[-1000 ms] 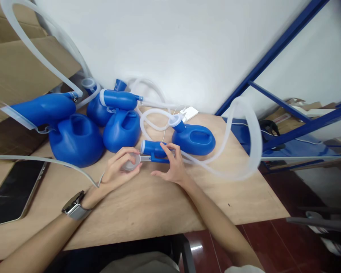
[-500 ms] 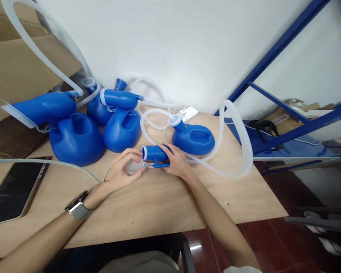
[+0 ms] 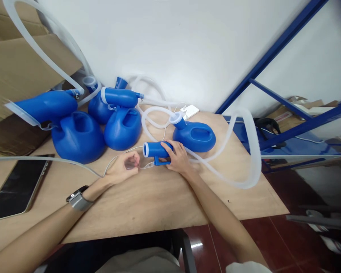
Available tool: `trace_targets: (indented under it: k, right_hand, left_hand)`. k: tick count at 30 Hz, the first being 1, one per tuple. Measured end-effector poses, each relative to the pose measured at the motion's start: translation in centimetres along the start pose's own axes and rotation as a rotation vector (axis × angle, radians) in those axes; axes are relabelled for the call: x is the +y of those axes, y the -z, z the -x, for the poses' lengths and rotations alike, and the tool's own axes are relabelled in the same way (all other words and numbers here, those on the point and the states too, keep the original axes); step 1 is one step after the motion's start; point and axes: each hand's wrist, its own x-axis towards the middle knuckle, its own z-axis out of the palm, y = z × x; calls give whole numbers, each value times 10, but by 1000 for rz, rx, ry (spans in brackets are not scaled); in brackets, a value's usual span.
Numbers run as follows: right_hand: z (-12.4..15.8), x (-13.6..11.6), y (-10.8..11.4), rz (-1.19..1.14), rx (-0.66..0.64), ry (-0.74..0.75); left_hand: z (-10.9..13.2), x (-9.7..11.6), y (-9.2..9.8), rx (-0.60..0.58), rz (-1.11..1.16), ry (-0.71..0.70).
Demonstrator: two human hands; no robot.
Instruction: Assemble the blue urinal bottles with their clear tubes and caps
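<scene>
The left hand point(image 3: 124, 169) is curled shut around a small clear cap point(image 3: 130, 164), pinched between thumb and fingertips just above the tabletop point(image 3: 147, 206). The right hand point(image 3: 178, 158) is wrapped over the back half of a short blue tube point(image 3: 157, 149) and presses it down onto the wood. The tube's white-rimmed mouth points toward the cap, near it but not touching. A thin clear strap point(image 3: 147, 165) runs from the cap to the tube's underside. A hose point(image 3: 251, 151) leaves the tube behind the right hand and loops wide over the tabletop's right edge.

The work looks like fitting cap to mouth. To my eye it goes best if the right hand holds the tube flat and unmoving while the left brings the cap square to the rim, not tilted. The strap should stay slack and out from between the two. A thin cord point(image 3: 74, 163) ends under the left hand and is best kept out of the pinch.

Three blue bottles point(image 3: 78, 138) crowd behind, and a tablet point(image 3: 14, 189) lies far left.
</scene>
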Motion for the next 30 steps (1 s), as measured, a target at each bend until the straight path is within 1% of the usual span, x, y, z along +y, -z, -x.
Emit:
trace_targets:
  k: [2,4,5,6,7,8,10,11,12,13,16,17,19,21,22,23,25,27,28,29,30]
  right_hand:
    - [3,3,0,-3,23,12]
    - [7,9,4,30,51,-28]
    - [10,12,6,50,58,-54]
    - [12,14,9,61,55,-74]
    - [15,16,10,59,41,-85]
    - [17,18,11,45,22,-84]
    - [20,17,10,1,-21,-93]
    - [20,16,9,-20,-42,-115]
    - [20,14,7,-41,-59,-145]
    - [19,12,5,-62,-78,-180]
    - [16,4,4,-92,-91,-233]
    - [15,0,4,-90,-69,-225]
    - [11,-7,6,-86,-15,-191]
    - [8,-16,7,-77,24,-167]
    - [7,-20,7,-65,29,-169]
    - [7,-23,6,-51,30,-179]
    - [7,-29,4,-34,16,-200]
    - [9,-32,2,-43,-26,-214]
    - [10,-33,2,-53,-54,-215]
    - [11,-32,1,-61,-81,-216]
    - [12,-32,2,-65,-100,-214]
  left_hand:
    - [0,-4,4,-72,163,131]
    - [2,-9,10,-134,334,258]
    - [3,-13,14,-134,386,291]
    - [3,-16,17,-99,392,289]
    - [3,-18,20,-30,345,245]
    - [3,-21,21,55,245,172]
    - [0,-25,20,238,-41,-7]
    - [-2,-28,19,304,-191,-94]
    - [-3,-30,16,336,-318,-175]
    - [-4,-32,14,342,-411,-255]
    - [-2,-36,8,325,-551,-456]
    - [0,-35,6,339,-579,-482]
    - [5,-30,3,395,-599,-452]
    - [8,-23,-3,414,-523,-373]
    - [9,-18,-6,411,-473,-352]
    - [8,-14,-10,411,-436,-360]
    - [5,-7,-16,431,-440,-467]
    - [-1,-2,-20,466,-509,-609]
    - [-4,1,-20,468,-531,-646]
    - [-7,3,-20,451,-538,-644]
    - [-9,5,-19,416,-529,-612]
